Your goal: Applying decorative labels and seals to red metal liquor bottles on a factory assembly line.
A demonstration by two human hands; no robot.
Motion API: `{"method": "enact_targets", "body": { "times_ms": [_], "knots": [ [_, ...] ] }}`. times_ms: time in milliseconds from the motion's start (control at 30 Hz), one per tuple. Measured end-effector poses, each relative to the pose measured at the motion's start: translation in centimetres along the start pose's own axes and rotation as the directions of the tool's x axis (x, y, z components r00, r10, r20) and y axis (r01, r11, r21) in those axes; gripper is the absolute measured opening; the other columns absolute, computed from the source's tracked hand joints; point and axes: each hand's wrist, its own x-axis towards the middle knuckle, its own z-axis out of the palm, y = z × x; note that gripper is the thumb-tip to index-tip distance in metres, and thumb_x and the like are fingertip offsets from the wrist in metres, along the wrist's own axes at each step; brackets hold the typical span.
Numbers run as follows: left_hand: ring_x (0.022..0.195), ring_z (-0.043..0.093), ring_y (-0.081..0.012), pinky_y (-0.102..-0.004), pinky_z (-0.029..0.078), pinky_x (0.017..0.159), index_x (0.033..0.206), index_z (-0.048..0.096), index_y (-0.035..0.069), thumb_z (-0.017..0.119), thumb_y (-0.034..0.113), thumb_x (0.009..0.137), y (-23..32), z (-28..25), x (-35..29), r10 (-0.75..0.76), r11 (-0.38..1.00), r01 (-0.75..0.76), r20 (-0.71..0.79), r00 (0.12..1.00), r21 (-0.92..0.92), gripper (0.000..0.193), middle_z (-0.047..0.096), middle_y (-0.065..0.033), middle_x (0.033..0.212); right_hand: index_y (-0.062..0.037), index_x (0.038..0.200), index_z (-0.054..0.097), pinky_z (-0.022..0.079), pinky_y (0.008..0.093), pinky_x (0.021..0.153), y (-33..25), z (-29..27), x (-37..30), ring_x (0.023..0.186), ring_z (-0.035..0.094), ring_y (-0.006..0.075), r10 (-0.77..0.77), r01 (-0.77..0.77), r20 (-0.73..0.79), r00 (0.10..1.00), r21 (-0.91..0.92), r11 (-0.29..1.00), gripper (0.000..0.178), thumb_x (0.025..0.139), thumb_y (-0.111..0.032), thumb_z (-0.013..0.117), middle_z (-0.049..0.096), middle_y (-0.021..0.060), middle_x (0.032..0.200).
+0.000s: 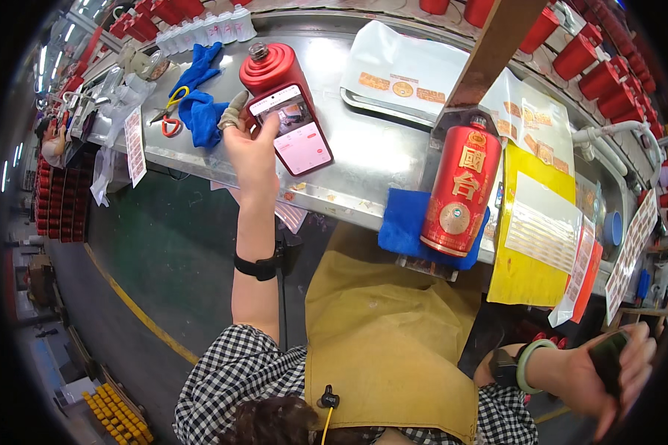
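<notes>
My left hand (251, 144) is closed around a smartphone (304, 141) with a lit screen, the thumb lying over the display. A pale covering wraps one of its fingers. Right behind the phone is a red bottle (269, 63) with a stepped shoulder and clear stopper. Another red bottle (464, 182), with gold characters and a round emblem, lies on a folded blue cloth (404, 219) at the bench's front edge. At the lower right, away from the bench, my right hand (605, 374) is curled round a dark object, smeared by motion; its kind cannot be made out.
Yellow-handled scissors (177, 96) lie beside crumpled blue cloths (200, 115) on the metal bench (356, 174). A wooden post (493, 52) rises behind the lying bottle. Label sheets (401, 70) and a yellow board (523, 259) are nearby. Several red bottles (601, 74) line the back.
</notes>
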Motion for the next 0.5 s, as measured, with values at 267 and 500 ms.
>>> {"method": "enact_targets", "body": {
  "times_ms": [267, 500],
  "knots": [
    [0.121, 0.058, -0.02, -0.0356, 0.047, 0.106, 0.142, 0.045, -0.002, 0.057, -0.008, 0.092, -0.2, -1.1, -1.7, -0.052, 0.997, 0.05, -0.032, 0.998, -0.061, 0.052, 0.056, -0.0126, 0.132, -0.0175, 0.097, 0.062, 0.04, 0.0281, 0.065, 1.4, -2.8, -5.4, 0.079, 0.051, 0.015, 0.458, -0.382, 0.366, 0.81, -0.265, 0.886, 0.035, 0.087, -0.048, 0.077, 0.053, -0.0029, 0.088],
    [0.121, 0.058, -0.0196, -0.0355, 0.046, 0.107, 0.138, 0.049, -0.003, 0.056, -0.003, 0.097, -0.9, -2.1, -2.2, -0.081, 0.992, 0.076, -0.043, 0.996, -0.101, 0.042, 0.059, -0.013, 0.129, -0.0135, 0.098, 0.062, 0.041, 0.0299, 0.064, 1.6, -2.3, -6.3, 0.077, 0.052, 0.0161, 0.561, -0.429, 0.332, 0.759, -0.392, 0.813, 0.036, 0.092, -0.047, 0.072, 0.053, -0.0005, 0.086]
  ]
}}
